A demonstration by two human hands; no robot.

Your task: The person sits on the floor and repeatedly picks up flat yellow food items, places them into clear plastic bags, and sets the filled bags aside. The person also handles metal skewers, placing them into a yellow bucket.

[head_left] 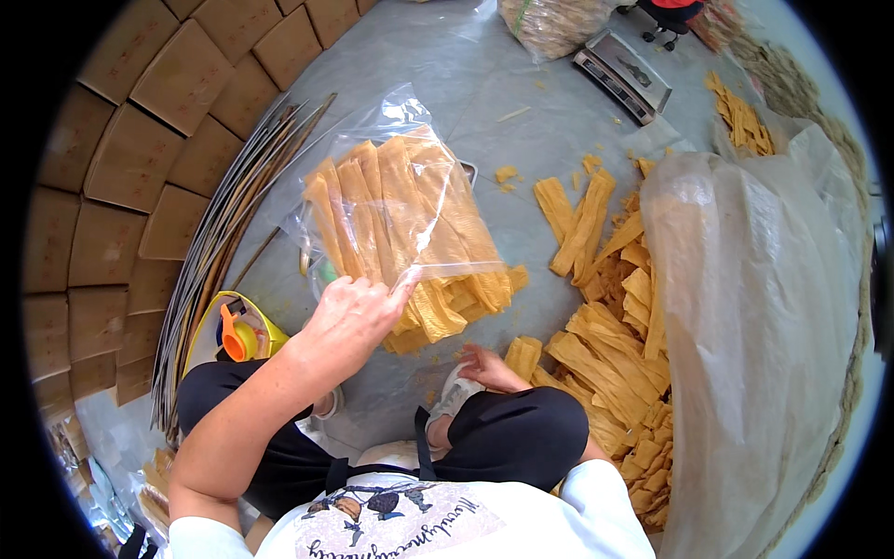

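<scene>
A clear plastic bag [402,110] lies ahead of me, filled with flat, yellow-brown dried strips [363,200] that look like bean curd sheets. The bag's near edge is pinched in my left hand [356,315], thumb and forefinger at its mouth. More strips [442,312] stick out toward me from under that edge. Low beside my shoe [453,396], my right hand [494,370] has its fingers apart and nothing visible in them. Just right of it, a large heap of the same strips [601,359] spreads over the floor.
Stacked cardboard boxes [130,158] line the left side, with long thin rods [233,210] beside them. A yellow bucket [272,328] holds an orange tape dispenser [237,337]. Cloudy plastic sheeting [745,307] covers the right. A flat scale [626,73] and a full bag [556,23] stand farther off.
</scene>
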